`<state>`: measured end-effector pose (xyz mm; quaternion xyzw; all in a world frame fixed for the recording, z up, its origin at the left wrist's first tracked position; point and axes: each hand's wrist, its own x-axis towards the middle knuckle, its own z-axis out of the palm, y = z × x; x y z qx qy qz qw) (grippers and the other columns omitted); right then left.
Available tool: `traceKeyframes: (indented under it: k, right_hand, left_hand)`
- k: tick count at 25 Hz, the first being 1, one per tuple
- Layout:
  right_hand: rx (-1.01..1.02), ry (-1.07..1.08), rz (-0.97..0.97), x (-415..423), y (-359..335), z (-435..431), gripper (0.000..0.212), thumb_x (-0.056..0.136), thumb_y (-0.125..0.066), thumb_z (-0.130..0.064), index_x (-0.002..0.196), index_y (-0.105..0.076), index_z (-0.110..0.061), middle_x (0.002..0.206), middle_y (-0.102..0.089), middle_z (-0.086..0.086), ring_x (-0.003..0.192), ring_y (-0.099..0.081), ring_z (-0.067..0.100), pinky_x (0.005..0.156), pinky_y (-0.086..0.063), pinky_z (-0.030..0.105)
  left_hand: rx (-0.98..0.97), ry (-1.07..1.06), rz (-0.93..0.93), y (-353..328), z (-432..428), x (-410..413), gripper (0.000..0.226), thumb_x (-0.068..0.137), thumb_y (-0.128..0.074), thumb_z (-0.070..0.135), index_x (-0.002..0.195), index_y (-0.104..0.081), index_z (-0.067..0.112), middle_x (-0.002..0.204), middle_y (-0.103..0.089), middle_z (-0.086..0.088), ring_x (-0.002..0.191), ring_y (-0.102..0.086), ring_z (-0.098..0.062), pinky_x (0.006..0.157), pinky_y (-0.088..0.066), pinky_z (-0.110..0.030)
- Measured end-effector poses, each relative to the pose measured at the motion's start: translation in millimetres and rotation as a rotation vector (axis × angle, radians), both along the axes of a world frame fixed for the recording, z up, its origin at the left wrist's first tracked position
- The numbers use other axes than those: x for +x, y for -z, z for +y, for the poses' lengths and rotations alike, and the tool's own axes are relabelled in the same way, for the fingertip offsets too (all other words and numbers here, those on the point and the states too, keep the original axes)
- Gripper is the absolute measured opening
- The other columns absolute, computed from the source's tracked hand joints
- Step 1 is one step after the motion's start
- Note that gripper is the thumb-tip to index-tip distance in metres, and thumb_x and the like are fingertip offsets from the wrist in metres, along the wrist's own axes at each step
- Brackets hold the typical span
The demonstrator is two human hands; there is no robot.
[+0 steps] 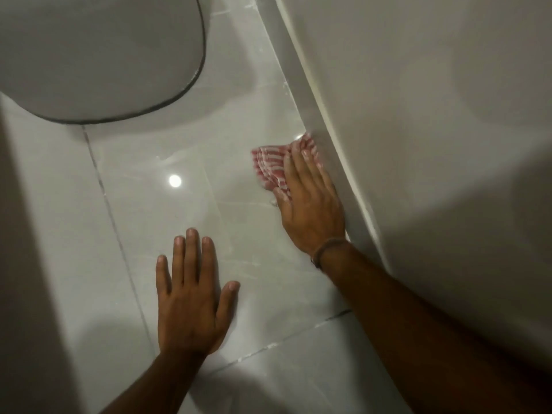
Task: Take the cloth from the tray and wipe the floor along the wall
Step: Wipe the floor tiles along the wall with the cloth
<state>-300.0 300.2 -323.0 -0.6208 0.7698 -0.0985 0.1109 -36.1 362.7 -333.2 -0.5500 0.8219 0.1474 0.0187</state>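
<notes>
**Wiping the floor next to the wall**

From the head camera, I saw my right hand (310, 201) lying flat on the cloth (270, 165). The fingers were spread a little and pushed the red and white cloth down onto the floor (179, 222). It was not gripped; it was just pinned under the fingers and palm. It sat under and just ahead of that hand, with its far edge touching the bottom of the wall (418, 115).

My left hand (191, 297) was wide open and empty. It lay flat on the tile, well apart from the cloth, and I think it was holding me up.

To do this step well, I thought the right hand should keep pressing flat and slide along the wall's edge, so the corner gets clean too. The floor looked shiny, maybe wet, so the left hand could slip.

Ahead of the left hand stood a big round grey thing (98, 55), blurred. It made the strip of floor narrow. I saw no tray here.
</notes>
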Motion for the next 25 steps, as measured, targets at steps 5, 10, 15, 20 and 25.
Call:
traceKeyframes:
  k: [5, 10, 15, 20, 25]
  right_hand:
    - [-0.061, -0.036, 0.108, 16.6, -20.4, 190.9, 0.063, 0.102, -0.063, -0.021, 0.155, -0.04, 0.001, 0.167, -0.037, 0.023, 0.158, -0.032, 0.037, 0.12, -0.043, 0.056]
    - [0.012, -0.011, 0.416, 13.3, 3.3, 327.6, 0.051, 0.107, -0.045, -0.036, 0.124, -0.073, 0.003, 0.157, -0.052, 0.021, 0.132, -0.065, 0.04, 0.109, -0.05, 0.048]
    - [0.009, 0.019, 0.324, 24.2, 3.8, 314.1, 0.055, 0.104, -0.042, -0.033, 0.135, -0.062, 0.008, 0.149, -0.056, 0.03, 0.146, -0.05, 0.044, 0.104, -0.055, 0.059]
    - [0.013, 0.115, 0.05, 21.7, -7.8, 153.1, 0.07, 0.102, -0.055, -0.04, 0.158, -0.038, -0.002, 0.166, -0.04, 0.021, 0.159, -0.029, 0.036, 0.128, -0.032, 0.052]
    - [0.048, 0.09, -0.02, 7.8, 4.6, -4.0, 0.077, 0.105, -0.042, -0.052, 0.165, -0.019, -0.01, 0.174, -0.025, 0.015, 0.163, -0.02, 0.029, 0.133, -0.009, 0.043]
  left_hand:
    - [0.008, 0.001, 0.024, 0.5, 0.9, 0.4, 0.085, 0.105, -0.03, 0.058, 0.171, -0.011, 0.008, 0.182, -0.002, -0.017, 0.169, 0.0, -0.035, 0.133, -0.009, -0.066]
    - [0.02, 0.004, 0.009, 1.0, -0.2, 1.6, 0.086, 0.105, -0.029, 0.058, 0.171, -0.009, 0.008, 0.182, 0.001, -0.017, 0.169, 0.002, -0.036, 0.132, -0.01, -0.067]
    - [0.009, 0.003, 0.007, 2.6, 0.1, 1.6, 0.086, 0.105, -0.03, 0.058, 0.171, -0.011, 0.007, 0.182, 0.0, -0.018, 0.169, 0.001, -0.036, 0.133, -0.009, -0.066]
    - [0.005, -0.002, 0.005, 2.7, 0.6, 3.4, 0.085, 0.105, -0.027, 0.059, 0.171, -0.015, 0.007, 0.182, -0.003, -0.018, 0.169, -0.001, -0.037, 0.133, -0.009, -0.066]
    - [0.003, -0.005, 0.003, 3.1, 1.2, 1.3, 0.085, 0.105, -0.027, 0.06, 0.17, -0.019, 0.007, 0.182, -0.007, -0.018, 0.169, -0.003, -0.037, 0.134, -0.007, -0.063]
